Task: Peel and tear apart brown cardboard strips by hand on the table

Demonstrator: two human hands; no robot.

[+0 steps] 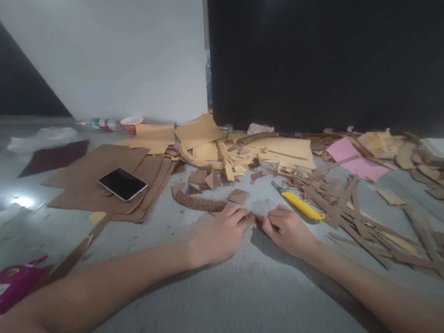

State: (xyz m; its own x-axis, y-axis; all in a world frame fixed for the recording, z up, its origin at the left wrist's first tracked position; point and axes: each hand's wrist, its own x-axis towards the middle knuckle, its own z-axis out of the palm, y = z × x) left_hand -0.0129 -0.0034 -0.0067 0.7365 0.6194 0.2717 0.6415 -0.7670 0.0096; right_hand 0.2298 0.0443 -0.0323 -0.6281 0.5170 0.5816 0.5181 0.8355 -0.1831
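The left hand and right hand apparently work a small brown piece between nearly closed fingertips, near the ribbed strip, handling that calls for light, even pressure

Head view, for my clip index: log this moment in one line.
left hand: pinching small brown piece; right hand: pinching same piece; yellow utility knife: beyond right hand; phone: on brown sheets

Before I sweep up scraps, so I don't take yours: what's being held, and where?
A small brown piece, pinched near opposite ends by the left hand and right hand. Whether it joins the ridged brown strip is hidden.
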